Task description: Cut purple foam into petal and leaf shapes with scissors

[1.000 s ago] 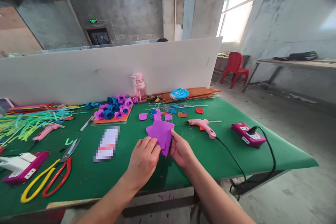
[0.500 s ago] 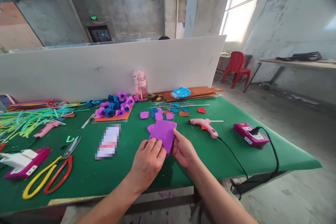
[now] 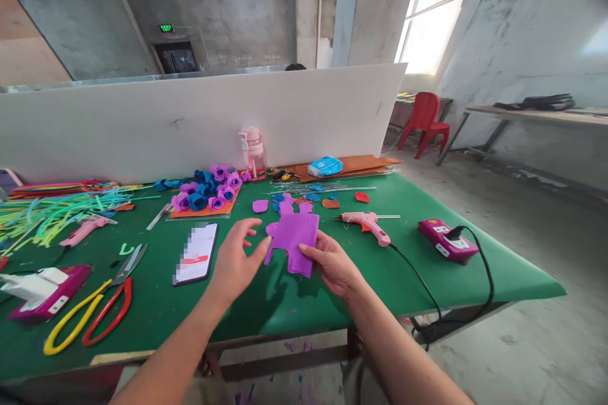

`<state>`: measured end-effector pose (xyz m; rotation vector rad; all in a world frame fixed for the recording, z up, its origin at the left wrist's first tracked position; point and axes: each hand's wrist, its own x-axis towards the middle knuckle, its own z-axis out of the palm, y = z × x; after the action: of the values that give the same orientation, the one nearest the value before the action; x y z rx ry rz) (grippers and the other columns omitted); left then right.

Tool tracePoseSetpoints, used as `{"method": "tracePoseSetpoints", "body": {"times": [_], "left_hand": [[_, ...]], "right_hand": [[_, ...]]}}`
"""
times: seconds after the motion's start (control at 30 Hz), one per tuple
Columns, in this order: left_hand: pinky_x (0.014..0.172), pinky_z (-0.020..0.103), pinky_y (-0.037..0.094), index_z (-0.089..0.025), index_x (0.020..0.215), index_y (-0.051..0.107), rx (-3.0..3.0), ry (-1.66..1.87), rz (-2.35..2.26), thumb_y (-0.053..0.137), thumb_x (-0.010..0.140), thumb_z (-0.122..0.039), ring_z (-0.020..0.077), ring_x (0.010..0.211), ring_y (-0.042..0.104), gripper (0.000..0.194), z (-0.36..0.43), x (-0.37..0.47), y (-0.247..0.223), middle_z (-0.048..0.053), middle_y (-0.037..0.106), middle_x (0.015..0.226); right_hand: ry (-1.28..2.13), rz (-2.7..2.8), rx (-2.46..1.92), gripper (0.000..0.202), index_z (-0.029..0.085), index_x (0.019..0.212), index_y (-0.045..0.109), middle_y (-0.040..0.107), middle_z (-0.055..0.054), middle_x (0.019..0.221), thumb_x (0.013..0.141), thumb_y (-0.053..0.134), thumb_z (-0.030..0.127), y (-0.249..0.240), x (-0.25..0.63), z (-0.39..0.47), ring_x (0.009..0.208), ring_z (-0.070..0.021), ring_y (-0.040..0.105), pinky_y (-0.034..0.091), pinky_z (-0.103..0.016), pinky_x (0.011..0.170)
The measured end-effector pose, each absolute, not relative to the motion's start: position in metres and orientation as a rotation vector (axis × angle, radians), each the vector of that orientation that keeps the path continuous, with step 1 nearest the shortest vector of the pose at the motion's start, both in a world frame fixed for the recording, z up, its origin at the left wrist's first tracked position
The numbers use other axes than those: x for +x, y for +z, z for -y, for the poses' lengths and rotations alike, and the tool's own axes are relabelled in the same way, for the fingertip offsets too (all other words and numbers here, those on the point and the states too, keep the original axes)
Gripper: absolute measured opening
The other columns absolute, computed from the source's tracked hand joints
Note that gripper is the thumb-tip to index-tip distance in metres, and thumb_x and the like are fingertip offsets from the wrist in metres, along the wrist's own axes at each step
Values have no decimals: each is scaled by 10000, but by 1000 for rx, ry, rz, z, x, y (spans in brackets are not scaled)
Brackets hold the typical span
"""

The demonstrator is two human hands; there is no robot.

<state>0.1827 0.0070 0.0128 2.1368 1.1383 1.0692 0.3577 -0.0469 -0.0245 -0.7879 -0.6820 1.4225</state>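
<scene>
Above a green table [image 3: 380, 285], left hand [image 3: 240, 259] open, fingers curved, right hand [image 3: 335, 262] pinching purple sheets [image 3: 297, 234]

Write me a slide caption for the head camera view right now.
Right hand holds purple sheets above a green table, left hand open beside them.

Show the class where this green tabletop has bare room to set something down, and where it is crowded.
Bare: between the scissors and phone; between the glue gun and purple box on the right. Crowded: back left, with flowers and coloured strips; centre back, with scattered cut pieces.
</scene>
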Motion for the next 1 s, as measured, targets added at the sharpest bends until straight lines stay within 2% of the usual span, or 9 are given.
{"method": "tracePoseSetpoints", "body": {"times": [0.13, 0.27, 0.4, 0.53, 0.6, 0.67, 0.8, 0.9, 1.0], "left_hand": [[567, 258, 467, -166, 1018, 575, 1355, 763, -942, 625, 746, -517, 160, 731, 595, 447, -16, 177, 17, 60, 637, 891], [477, 211, 435, -137, 923, 626, 1056, 622, -851, 809, 594, -351, 127, 589, 582, 433, -4, 172, 7, 30, 654, 733], [570, 245, 501, -142, 956, 644, 985, 666, -823, 821, 582, -254, 166, 671, 643, 428, 14, 166, -5, 45, 701, 807], [669, 290, 530, -123, 903, 656, 932, 716, -823, 830, 544, -209, 176, 694, 655, 408, 31, 166, -10, 54, 713, 809], [661, 283, 530, -122, 884, 652, 894, 764, -832, 834, 528, -210, 167, 680, 652, 409, 37, 166, -11, 49, 711, 796], [611, 276, 528, -128, 862, 640, 860, 815, -862, 840, 511, -224, 158, 635, 642, 415, 40, 166, -12, 31, 700, 744], [484, 247, 495, -146, 831, 614, 856, 859, -921, 836, 517, -250, 147, 562, 614, 399, 42, 164, -15, -2, 668, 677], [509, 255, 509, -143, 833, 615, 899, 884, -885, 823, 547, -251, 144, 580, 614, 370, 43, 166, -18, 1, 670, 696], [568, 260, 522, -134, 825, 619, 896, 911, -849, 821, 551, -243, 133, 591, 612, 358, 46, 169, -20, 3, 674, 703]], "right_hand": [[1483, 810, -816, 540, 202, 1106, 570, 712, -29, 868, 623, 786, 309, -11, 346, 52, 699, -173, 668, 528, -292, 637], [1456, 970, -932, 589, 210, 1161, 539, 695, -1, 790, 634, 772, 328, -7, 330, 56, 655, -158, 649, 517, -281, 619], [1323, 1115, -1076, 557, 223, 1130, 578, 677, -7, 883, 616, 780, 298, -14, 321, 68, 750, -169, 635, 510, -275, 651], [1356, 973, -1083, 421, 209, 1035, 622, 668, 12, 789, 669, 741, 380, -20, 315, 89, 649, -128, 601, 480, -224, 577], [1405, 780, -1048, 383, 184, 978, 646, 666, 2, 725, 746, 644, 489, -23, 311, 101, 586, -115, 585, 469, -215, 536], [1463, 607, -986, 440, 151, 940, 659, 679, -34, 723, 779, 576, 551, -27, 307, 113, 595, -136, 614, 496, -246, 553], [1489, 434, -954, 392, 114, 842, 651, 691, -81, 725, 749, 654, 495, -36, 297, 129, 681, -199, 683, 551, -315, 635], [1466, 396, -970, 357, 119, 779, 635, 681, -63, 688, 709, 713, 460, -39, 292, 134, 673, -196, 691, 567, -302, 627], [1430, 412, -1002, 381, 121, 826, 650, 686, -56, 700, 682, 737, 462, -41, 292, 134, 649, -176, 688, 572, -274, 598]]}}
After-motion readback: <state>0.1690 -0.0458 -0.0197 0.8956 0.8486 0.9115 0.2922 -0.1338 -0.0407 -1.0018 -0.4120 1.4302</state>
